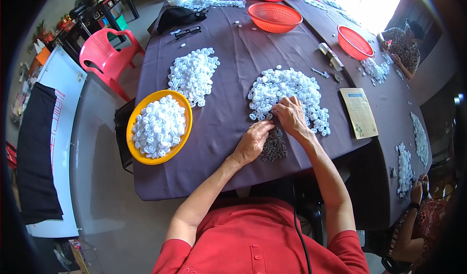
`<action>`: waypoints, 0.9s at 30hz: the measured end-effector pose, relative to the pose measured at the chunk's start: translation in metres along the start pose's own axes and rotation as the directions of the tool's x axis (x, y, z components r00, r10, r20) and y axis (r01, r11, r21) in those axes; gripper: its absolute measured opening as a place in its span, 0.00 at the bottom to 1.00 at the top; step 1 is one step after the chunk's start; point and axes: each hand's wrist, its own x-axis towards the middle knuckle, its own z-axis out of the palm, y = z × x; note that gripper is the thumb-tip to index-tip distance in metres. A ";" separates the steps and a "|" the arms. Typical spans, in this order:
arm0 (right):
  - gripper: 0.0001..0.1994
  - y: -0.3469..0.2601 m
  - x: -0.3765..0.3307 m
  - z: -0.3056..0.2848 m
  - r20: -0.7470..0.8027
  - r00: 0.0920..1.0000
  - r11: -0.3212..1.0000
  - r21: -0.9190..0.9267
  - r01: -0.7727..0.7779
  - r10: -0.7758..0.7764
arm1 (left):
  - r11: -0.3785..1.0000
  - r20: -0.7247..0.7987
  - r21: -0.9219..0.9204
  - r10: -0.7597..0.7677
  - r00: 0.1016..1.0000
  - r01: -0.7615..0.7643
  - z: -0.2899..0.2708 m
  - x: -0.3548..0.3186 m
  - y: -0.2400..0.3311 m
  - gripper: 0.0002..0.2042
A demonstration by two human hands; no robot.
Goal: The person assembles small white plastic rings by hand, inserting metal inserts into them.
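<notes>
The left hand (254, 138) and the right hand (291, 118) bend their fingers at the near side of the white pieces (287, 86) on the worktop (228, 74); whether they grip one, it is not possible to tell. The loose grey parts (274, 148) lie just beside, so a careless brush could mix both heaps.

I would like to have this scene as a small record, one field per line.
Left hand: by the grey pieces; grip unclear
Right hand: at the near edge of the central white pile; grip unclear
Yellow dish: left of both hands, heaped with white pieces
Second white pile: beyond the dish
Brown packet: right of the central white pile
Eyeglasses: on the tablecloth, beyond the second white pile
</notes>
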 end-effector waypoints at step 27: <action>0.02 -0.015 -0.015 -0.015 -0.141 0.990 0.979 0.203 0.006 0.023 | 0.831 -0.304 -0.423 -0.505 0.808 0.360 -0.015 -0.020 0.017 0.07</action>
